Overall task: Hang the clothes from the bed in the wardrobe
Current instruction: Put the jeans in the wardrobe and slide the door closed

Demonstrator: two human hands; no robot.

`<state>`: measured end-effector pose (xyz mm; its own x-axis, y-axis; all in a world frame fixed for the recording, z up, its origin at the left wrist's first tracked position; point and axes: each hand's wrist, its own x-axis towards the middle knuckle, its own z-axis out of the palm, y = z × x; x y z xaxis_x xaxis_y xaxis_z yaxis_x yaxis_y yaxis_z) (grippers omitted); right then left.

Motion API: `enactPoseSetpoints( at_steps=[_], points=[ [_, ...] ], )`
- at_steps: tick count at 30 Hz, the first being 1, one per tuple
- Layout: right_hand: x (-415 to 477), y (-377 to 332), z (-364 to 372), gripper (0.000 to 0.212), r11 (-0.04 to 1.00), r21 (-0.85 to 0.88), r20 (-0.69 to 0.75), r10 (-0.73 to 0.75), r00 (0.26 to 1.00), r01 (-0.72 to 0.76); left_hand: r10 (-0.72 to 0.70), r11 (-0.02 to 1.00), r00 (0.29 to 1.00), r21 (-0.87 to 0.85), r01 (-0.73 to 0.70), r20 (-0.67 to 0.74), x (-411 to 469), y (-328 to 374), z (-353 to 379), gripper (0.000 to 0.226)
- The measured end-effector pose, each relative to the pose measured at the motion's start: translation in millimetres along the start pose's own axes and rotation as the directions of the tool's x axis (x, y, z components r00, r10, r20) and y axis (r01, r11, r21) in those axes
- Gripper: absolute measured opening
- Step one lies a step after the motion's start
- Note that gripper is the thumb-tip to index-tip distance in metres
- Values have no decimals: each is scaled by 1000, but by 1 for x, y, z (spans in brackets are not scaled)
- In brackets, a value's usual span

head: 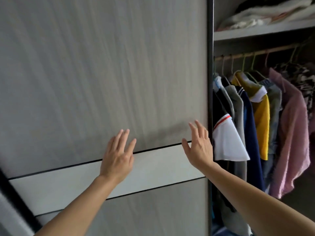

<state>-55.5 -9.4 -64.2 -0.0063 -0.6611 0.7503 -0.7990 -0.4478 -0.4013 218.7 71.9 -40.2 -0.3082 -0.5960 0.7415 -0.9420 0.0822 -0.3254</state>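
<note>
Reaching forward, the left grip (117, 159) is spread wide with straight fingers and holds nothing. Its palm faces the sliding door (102, 65), over the upper dark line of a pale band (162, 167) that crosses the panel; whether it touches cannot be told. Down to its left, a dark strip (15, 198) runs at a slant.

To its right and a little higher, the right grip (199, 147) is likewise wide and empty, fingers up, casting a faint shadow on the panel. Just right of this grip stands the door's dark edge frame (210, 82); door and frame block the left part of the wardrobe (223, 11).

Past the frame the wardrobe is open. A white sleeve with a red stripe (228, 142) hangs nearest the right grip, then a navy garment (252, 133), a yellow shirt (260, 120) and a pink shirt (289, 133), all on hangers from a rail (255, 52). Above the rail, a shelf (272, 29) carries a pile of folded cloth (272, 12).
</note>
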Motion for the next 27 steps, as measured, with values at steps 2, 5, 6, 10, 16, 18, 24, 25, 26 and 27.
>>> enactPoseSetpoints(
  at_steps=[2,5,6,10,16,18,24,25,26,27],
  points=[
    [4,-20,10,66,985,48,43,166,985,-168,26,999,1000,27,-26,17,-1,-27,2,48],
    [8,-40,20,71,923,116,88,359,929,-367,45,997,998,63,-48,48,-2,-55,7,50],
    [10,-44,22,73,913,114,90,384,919,-392,54,996,997,70,-58,60,-1,-63,10,51],
    [23,-50,29,77,859,148,75,485,872,-490,112,988,992,102,-118,58,-2,-76,24,58],
    [47,-52,32,84,769,206,55,609,792,-605,169,973,985,165,-162,-33,-2,-83,47,76],
    [54,-54,38,86,750,217,33,634,773,-625,187,968,981,177,-175,-51,-1,-83,53,72],
    [62,-37,42,87,744,203,-60,659,750,-637,213,966,973,167,-195,-92,10,-66,59,73],
    [63,-31,41,86,745,210,-67,657,751,-633,218,966,971,160,-201,-99,13,-61,59,75],
    [63,-25,39,86,745,218,-70,656,752,-630,223,967,969,149,-206,-105,17,-55,59,77],
    [65,-18,37,86,747,225,-72,653,754,-626,225,968,968,136,-210,-107,21,-49,59,79]
  ],
)
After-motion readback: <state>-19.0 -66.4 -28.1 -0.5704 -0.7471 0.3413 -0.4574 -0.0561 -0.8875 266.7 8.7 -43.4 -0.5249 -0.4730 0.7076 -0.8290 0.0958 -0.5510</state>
